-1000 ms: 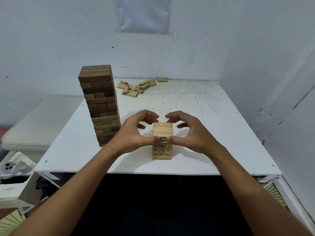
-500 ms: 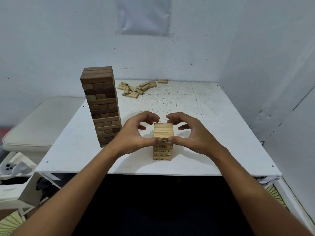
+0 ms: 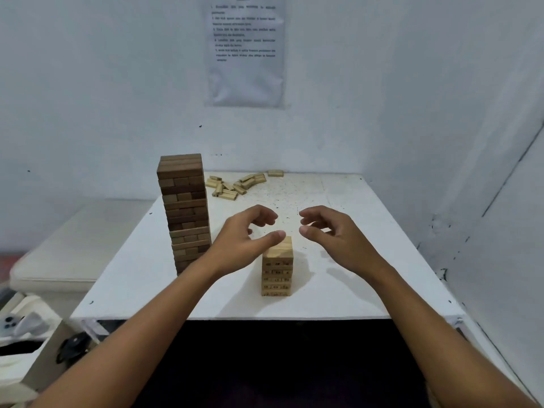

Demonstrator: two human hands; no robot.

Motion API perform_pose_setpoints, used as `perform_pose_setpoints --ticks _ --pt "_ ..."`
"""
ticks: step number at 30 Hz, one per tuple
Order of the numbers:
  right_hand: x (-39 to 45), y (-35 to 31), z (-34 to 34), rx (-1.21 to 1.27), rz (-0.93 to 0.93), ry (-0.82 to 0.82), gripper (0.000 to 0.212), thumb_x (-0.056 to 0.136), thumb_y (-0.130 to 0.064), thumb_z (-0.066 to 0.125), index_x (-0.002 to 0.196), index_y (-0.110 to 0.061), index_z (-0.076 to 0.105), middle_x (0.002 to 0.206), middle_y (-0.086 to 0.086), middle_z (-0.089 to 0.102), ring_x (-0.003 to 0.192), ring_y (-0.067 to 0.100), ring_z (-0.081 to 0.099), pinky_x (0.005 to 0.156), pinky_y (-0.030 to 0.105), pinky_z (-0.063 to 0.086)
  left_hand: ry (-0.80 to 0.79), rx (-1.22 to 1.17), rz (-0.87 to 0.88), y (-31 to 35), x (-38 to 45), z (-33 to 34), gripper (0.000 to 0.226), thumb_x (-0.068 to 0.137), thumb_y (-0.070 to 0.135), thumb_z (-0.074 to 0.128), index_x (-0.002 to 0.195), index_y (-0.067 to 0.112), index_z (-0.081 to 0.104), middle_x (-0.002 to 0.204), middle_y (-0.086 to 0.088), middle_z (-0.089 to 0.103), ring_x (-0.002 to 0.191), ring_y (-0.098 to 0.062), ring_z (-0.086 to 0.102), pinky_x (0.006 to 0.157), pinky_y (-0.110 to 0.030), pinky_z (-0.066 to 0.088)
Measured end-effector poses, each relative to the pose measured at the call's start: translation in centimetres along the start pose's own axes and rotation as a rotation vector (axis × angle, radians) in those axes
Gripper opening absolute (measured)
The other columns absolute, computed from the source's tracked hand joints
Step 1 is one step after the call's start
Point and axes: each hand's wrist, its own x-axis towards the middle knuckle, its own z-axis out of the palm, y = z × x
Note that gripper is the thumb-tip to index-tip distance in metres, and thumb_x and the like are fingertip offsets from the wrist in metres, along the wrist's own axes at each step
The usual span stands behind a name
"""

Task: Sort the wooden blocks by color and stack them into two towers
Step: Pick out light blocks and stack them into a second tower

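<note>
Printed sheet (image 3: 245,51) on wall — text too blurred to read, dark marks on light tower (image 3: 277,270) blocks — illegible

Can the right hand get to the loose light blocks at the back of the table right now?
Probably yes. The right hand holds nothing, and bare table lies between it and the loose light blocks; the dark tower stands off to the left.

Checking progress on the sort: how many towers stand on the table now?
2. The dark tower stands at the table's left; the short light tower stands near the front edge, between both hands.
</note>
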Motion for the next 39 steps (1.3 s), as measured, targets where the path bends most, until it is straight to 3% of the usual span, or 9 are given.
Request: perform_pose_setpoints --ticks 6,15,21,25,30,35,39 --pt "0.1 -1.9 -1.4 -0.048 -0.005 0.062 0.018 0.089 -0.031 0.068 0.106 -0.028 0.067 0.101 -0.008 0.068 0.092 0.007 0.064 0.09 0.038 0.054 0.008 0.061 0.018 1.6 0.8 -0.6 0.029 0.084 0.039 0.071 0.109 0.028 0.062 0.107 0.013 0.065 0.106 -0.002 0.056 0.081 -0.021 0.043" --pt "5.2 -3.1 -4.1 -0.121 0.009 0.047 0.019 0.088 -0.029 0.069 0.106 -0.023 0.066 0.105 -0.003 0.066 0.086 0.01 0.063 0.07 0.021 0.045 0.06 0.177 -0.025 4.3 7.9 -0.6 0.031 0.078 0.036 0.076 0.103 0.024 0.062 0.1 0.004 0.065 0.094 -0.012 0.059 0.08 -0.03 0.05" --pt "12.6 0.7 -4.6 -0.146 0.058 0.018 0.016 0.088 -0.027 0.068 0.103 -0.023 0.065 0.102 -0.003 0.066 0.088 0.01 0.062 0.068 0.02 0.042 0.12 0.275 -0.229 -0.3 16.3 0.7 0.027 0.076 0.02 0.076 0.098 0.018 0.061 0.1 -0.005 0.066 0.088 -0.018 0.062 0.077 -0.032 0.053" --pt "17.9 5.1 -4.5 -0.178 0.099 -0.01 0.018 0.088 -0.025 0.068 0.105 -0.02 0.064 0.103 0.0 0.065 0.089 0.016 0.063 0.066 0.02 0.044 0.124 0.386 -0.376 -5.4 21.1 0.9 0.027 0.076 0.014 0.071 0.101 0.016 0.061 0.108 -0.005 0.064 0.096 -0.022 0.06 0.08 -0.031 0.049" --pt "24.9 10.6 -3.1 -0.207 0.138 -0.057 0.02 0.09 -0.019 0.064 0.109 -0.014 0.065 0.11 0.003 0.062 0.094 0.02 0.061 0.073 0.023 0.046 0.123 0.67 -0.403 -10.7 26.3 1.3 0.036 0.08 0.018 0.064 0.116 0.02 0.062 0.117 -0.003 0.061 0.115 -0.023 0.05 0.097 -0.041 0.042" --pt "30.7 14.6 -0.4 -0.313 0.074 -0.105 0.03 0.093 -0.014 0.056 0.122 -0.013 0.062 0.127 0.004 0.057 0.113 0.018 0.054 0.095 0.03 0.044 0.04 0.916 -0.346 -14.4 29.4 2.2 0.04 0.085 0.028 0.061 0.125 0.024 0.061 0.127 -0.001 0.057 0.124 -0.024 0.04 0.098 -0.043 0.035" --pt "33.5 16.6 1.8 -0.53 -0.04 -0.109 0.041 0.093 -0.014 0.053 0.133 -0.013 0.055 0.138 0.007 0.049 0.126 0.026 0.044 0.104 0.042 0.04 0.023 1.007 -0.308 -16.6 30.2 3.0 0.029 0.09 0.032 0.052 0.114 0.025 0.066 0.116 0.002 0.058 0.12 -0.022 0.041 0.094 -0.043 0.036"
